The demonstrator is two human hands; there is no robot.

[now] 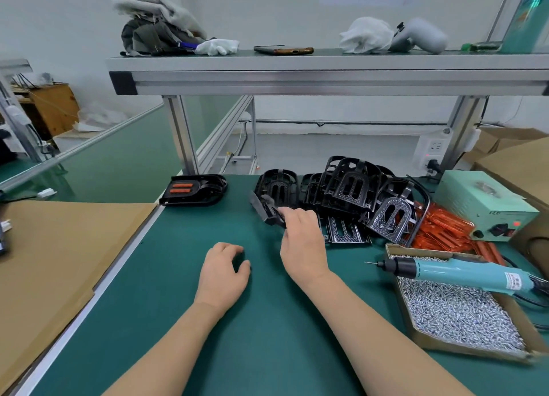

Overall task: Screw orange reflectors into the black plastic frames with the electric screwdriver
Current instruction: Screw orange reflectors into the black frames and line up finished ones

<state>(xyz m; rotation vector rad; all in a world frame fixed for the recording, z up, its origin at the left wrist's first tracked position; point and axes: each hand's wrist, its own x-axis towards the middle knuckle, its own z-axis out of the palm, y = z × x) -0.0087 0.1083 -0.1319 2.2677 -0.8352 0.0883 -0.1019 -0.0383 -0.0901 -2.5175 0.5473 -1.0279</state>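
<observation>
our right grip (301, 241) was curled round one black frame (264, 208), pinching it at the left edge of the pile of black frames (353, 193). the held frame showed blurred and tilted, so we could not tell whether it touched the worktop (237, 351). our left grip (222, 272) lay on the worktop, nearer to us than the pile and to its left, its fingers loosely bent and holding nothing, apart from the right grip.

the orange reflectors (445, 229) lay in a heap just right of the pile, partly under its frames. nearer to us than the pile and to its right, the electric screwdriver (451, 271) rested across the cardboard box of screws (463, 351), its bit pointing left over the box's rim. a finished frame (193, 189) with two orange reflectors in it lay well left of the pile. a pale green power box (484, 205) stood right of the pile, beyond the reflectors.
</observation>
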